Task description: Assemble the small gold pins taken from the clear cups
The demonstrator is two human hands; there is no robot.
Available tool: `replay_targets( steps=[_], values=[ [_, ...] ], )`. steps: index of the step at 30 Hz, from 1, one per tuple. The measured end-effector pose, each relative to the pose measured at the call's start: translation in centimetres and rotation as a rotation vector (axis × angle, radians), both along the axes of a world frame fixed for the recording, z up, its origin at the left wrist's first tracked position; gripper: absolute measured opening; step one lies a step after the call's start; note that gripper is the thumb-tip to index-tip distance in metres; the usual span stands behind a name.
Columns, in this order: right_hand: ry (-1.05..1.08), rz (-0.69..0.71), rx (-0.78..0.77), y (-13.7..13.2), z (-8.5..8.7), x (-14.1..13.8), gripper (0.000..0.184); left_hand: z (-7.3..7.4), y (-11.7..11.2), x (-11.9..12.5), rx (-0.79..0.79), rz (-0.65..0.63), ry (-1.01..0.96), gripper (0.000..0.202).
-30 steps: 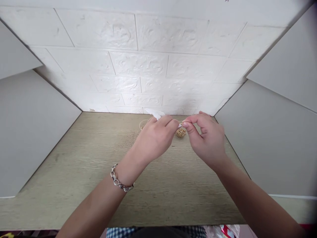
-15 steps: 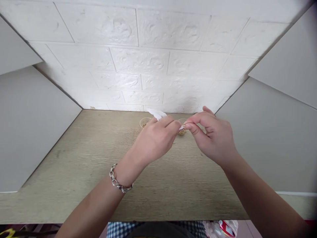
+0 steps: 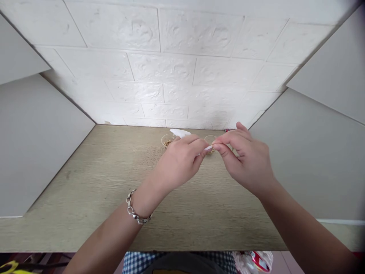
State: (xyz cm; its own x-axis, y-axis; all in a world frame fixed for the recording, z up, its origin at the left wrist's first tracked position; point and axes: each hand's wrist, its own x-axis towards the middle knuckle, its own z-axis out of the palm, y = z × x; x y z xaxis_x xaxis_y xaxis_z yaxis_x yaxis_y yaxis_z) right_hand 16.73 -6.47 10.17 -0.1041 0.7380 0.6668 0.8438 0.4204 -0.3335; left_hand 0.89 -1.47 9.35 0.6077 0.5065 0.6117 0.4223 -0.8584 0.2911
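Observation:
My left hand [image 3: 179, 161] is closed around a white cloth or tissue [image 3: 180, 133] that sticks out above its knuckles. My right hand [image 3: 246, 160] pinches its thumb and forefinger on a small thin piece I cannot make out, held against the left fingertips. Both hands hover over the wooden desk [image 3: 114, 182]. Just behind them stand two small clear cups: the left cup [image 3: 166, 140] holds gold bits, and the right cup [image 3: 210, 141] holds a gold tangle, partly hidden by my fingers.
A white brick-pattern wall [image 3: 171, 68] closes the back, with grey panels on the left [image 3: 34, 144] and right [image 3: 313, 152]. A chain bracelet [image 3: 136, 211] is on my left wrist. A small red object [image 3: 229, 130] lies at the back right corner.
Both hands have stayed pinched together; the right hand has shifted slightly right and up, with its fingers fanned out more. The view has tilted down a little.

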Motion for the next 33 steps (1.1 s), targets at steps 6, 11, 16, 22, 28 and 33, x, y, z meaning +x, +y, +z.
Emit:
replay_targets(
  steps=[6,11,16,22,28,33],
  values=[
    [0.248,0.015,-0.113,-0.2,-0.6,0.1,0.012,-0.4,-0.5,0.1,0.346,0.108,0.103,0.016],
    [0.361,-0.007,-0.114,-0.4,-1.6,-0.5,0.011,-0.3,-0.7,0.1,0.448,0.129,0.180,0.020],
    [0.365,-0.014,-0.045,-0.6,-2.5,-0.8,0.009,-0.5,-0.9,0.0,0.396,0.113,0.166,0.015],
    [0.311,0.003,0.064,-0.8,-2.8,-0.9,0.009,-0.4,-1.3,0.1,0.332,0.091,0.135,0.011],
    [0.351,0.044,0.062,-1.0,-2.7,-0.7,0.010,-0.2,-1.6,-0.1,0.335,0.083,0.135,0.010],
    [0.368,0.089,-0.002,-1.0,-3.3,-0.2,0.006,-0.8,-1.9,-0.3,0.242,0.078,0.096,0.010]
  ],
)
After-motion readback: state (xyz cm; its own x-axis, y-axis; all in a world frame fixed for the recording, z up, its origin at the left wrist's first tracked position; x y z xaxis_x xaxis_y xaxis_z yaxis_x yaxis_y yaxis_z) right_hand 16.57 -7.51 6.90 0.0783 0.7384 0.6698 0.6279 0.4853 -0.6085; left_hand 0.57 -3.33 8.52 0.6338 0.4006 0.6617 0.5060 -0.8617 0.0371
